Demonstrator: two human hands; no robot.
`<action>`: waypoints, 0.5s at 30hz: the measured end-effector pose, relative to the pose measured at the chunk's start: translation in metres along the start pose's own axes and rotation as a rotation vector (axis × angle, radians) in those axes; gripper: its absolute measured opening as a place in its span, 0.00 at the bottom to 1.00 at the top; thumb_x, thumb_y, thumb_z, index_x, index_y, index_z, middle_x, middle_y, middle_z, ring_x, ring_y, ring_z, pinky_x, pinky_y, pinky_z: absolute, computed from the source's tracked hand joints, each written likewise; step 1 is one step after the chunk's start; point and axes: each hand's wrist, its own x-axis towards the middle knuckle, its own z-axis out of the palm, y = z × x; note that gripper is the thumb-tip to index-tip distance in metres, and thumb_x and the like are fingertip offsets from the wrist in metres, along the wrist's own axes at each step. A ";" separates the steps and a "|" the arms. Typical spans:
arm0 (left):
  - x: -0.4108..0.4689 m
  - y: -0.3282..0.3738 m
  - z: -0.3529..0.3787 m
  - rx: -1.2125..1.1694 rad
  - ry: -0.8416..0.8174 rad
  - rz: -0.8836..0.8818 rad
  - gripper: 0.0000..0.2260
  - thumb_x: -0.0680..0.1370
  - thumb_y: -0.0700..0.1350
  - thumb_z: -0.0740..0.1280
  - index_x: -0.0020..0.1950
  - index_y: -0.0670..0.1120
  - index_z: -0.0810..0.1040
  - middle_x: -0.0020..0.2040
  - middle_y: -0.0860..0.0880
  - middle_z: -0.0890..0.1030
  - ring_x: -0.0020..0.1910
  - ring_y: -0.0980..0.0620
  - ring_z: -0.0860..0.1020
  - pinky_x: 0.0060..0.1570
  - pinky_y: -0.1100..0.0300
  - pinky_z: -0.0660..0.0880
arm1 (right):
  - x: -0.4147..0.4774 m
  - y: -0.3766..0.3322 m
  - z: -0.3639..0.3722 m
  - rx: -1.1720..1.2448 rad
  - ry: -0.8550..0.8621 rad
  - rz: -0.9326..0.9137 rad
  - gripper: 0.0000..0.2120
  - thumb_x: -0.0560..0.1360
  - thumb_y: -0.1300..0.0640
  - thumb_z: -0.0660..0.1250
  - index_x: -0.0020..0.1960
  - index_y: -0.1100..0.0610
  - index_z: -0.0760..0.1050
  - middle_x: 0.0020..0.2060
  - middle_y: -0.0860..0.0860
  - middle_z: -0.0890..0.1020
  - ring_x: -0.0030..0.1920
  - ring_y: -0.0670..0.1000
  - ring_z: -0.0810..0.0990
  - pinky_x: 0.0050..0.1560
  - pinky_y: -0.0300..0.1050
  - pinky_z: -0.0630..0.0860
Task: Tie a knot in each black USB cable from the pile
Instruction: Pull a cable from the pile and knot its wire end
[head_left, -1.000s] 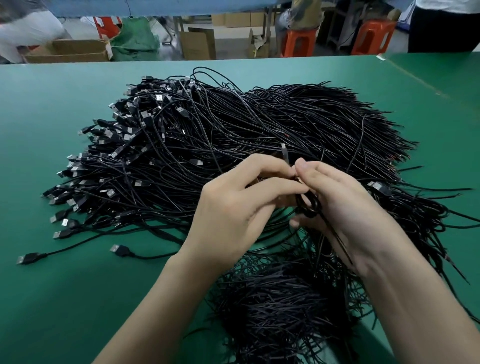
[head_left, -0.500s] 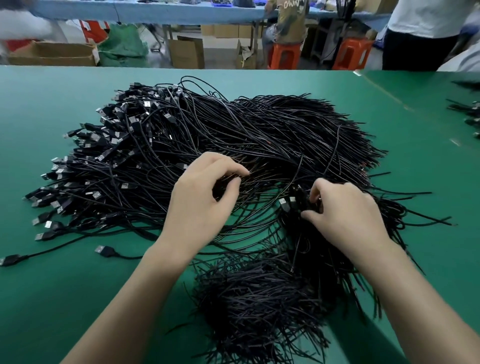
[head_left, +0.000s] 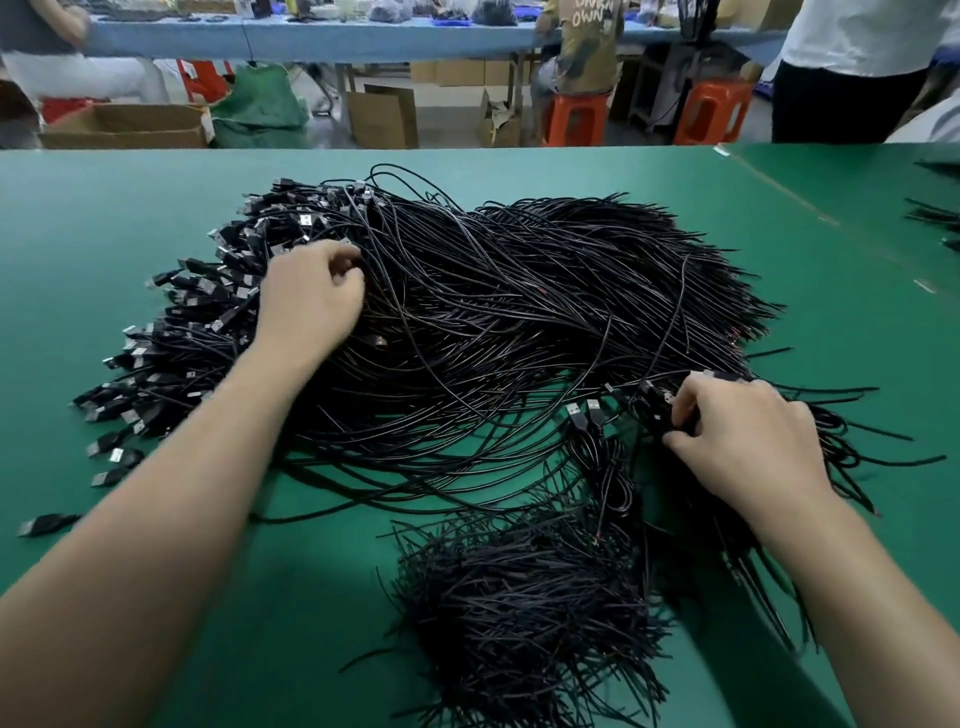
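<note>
Work surface: green mat (head_left: 93, 249), under and around both grips.
Tape mark: white strip (head_left: 924, 286) on the mat, beyond the right hand (head_left: 748, 441) and to its right.
Cardboard box (head_left: 124, 127): open, on the floor, far beyond the left hand (head_left: 311, 299), to its left.
Green sack (head_left: 260, 104): just right of that box.
Blue-covered table (head_left: 311, 41): across the back, well beyond both grips.
Orange stools: left stool (head_left: 574, 119) and right stool (head_left: 711, 117), far beyond the right-hand grip.
Seated person (head_left: 592, 47): olive printed shirt, on the left stool.
Standing person (head_left: 852, 67): white top, dark trousers, right of the stools.
</note>
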 end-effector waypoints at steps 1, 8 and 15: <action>0.010 -0.005 0.001 0.055 -0.029 0.011 0.15 0.80 0.40 0.67 0.66 0.46 0.84 0.61 0.43 0.85 0.60 0.42 0.81 0.67 0.50 0.74 | 0.000 0.001 -0.002 -0.002 -0.015 0.024 0.08 0.76 0.48 0.73 0.46 0.45 0.73 0.39 0.44 0.76 0.52 0.54 0.73 0.51 0.51 0.66; 0.050 -0.023 0.012 0.248 -0.185 0.147 0.17 0.81 0.40 0.69 0.69 0.49 0.82 0.74 0.47 0.74 0.70 0.42 0.75 0.71 0.47 0.71 | -0.024 -0.030 -0.001 0.061 0.107 -0.175 0.12 0.75 0.45 0.72 0.53 0.48 0.75 0.55 0.49 0.72 0.58 0.54 0.70 0.55 0.53 0.70; 0.054 -0.020 0.009 0.308 -0.205 0.199 0.17 0.78 0.50 0.76 0.65 0.50 0.83 0.57 0.45 0.79 0.60 0.40 0.78 0.59 0.45 0.77 | -0.032 -0.047 0.016 -0.009 -0.120 -0.311 0.09 0.78 0.49 0.68 0.58 0.43 0.78 0.58 0.43 0.71 0.62 0.50 0.69 0.58 0.50 0.67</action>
